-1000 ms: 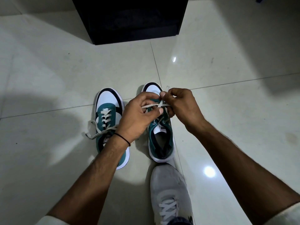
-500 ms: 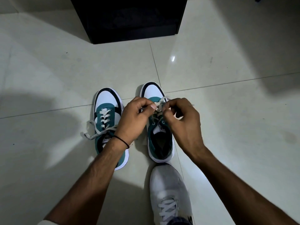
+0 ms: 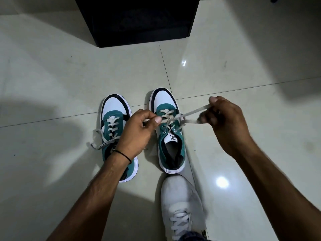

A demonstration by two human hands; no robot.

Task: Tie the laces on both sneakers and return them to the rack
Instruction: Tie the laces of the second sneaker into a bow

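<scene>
Pulling the lace (image 3: 192,111) tight should go evenly, I think, left hand (image 3: 137,134) pinching one end at the knot and right hand (image 3: 227,126) pinching the loop stretched sideways (both fingers closed on it), above the right sneaker (image 3: 164,100) standing on the floor (image 3: 52,75)

The right sneaker (image 3: 164,100) carries a white tongue label (image 3: 173,137) whose dark letters seem to read "PUMA".
</scene>
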